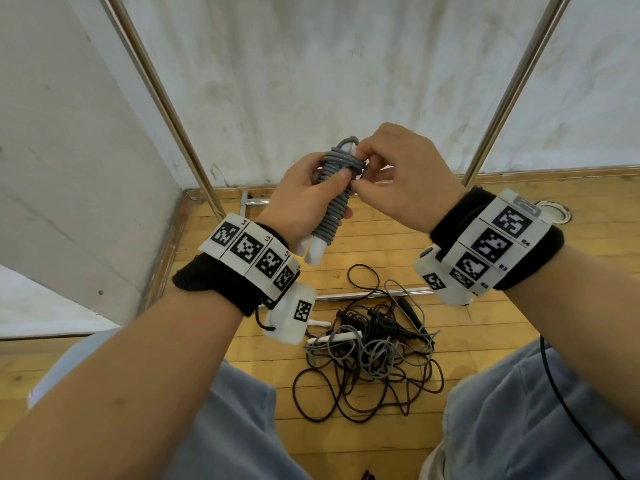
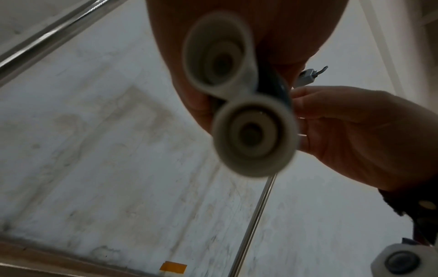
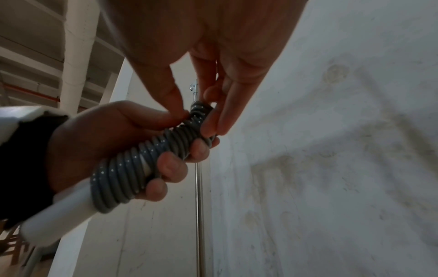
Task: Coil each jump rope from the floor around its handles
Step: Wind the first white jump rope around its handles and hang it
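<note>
A grey jump rope (image 1: 335, 199) is wound in tight turns around its two white handles (image 1: 313, 251), held upright above the floor. My left hand (image 1: 304, 199) grips the wound bundle (image 3: 132, 168) around its middle, thumb on the coils. My right hand (image 1: 391, 178) pinches the rope's top turns (image 3: 200, 110) with thumb and fingertips. From below, the left wrist view shows the two round handle ends (image 2: 254, 136) close up. On the floor lies a tangle of black and grey ropes (image 1: 367, 351), with a white handle (image 1: 334, 338) and a black handle (image 1: 412, 315) in it.
Wooden floor (image 1: 388, 251) below, with my knees in light blue trousers (image 1: 540, 410) on either side of the pile. Two slanted metal poles (image 1: 162, 102) and a floor bar (image 1: 363, 294) stand before a white cloth backdrop (image 1: 329, 64). A white wall panel (image 1: 69, 168) is at left.
</note>
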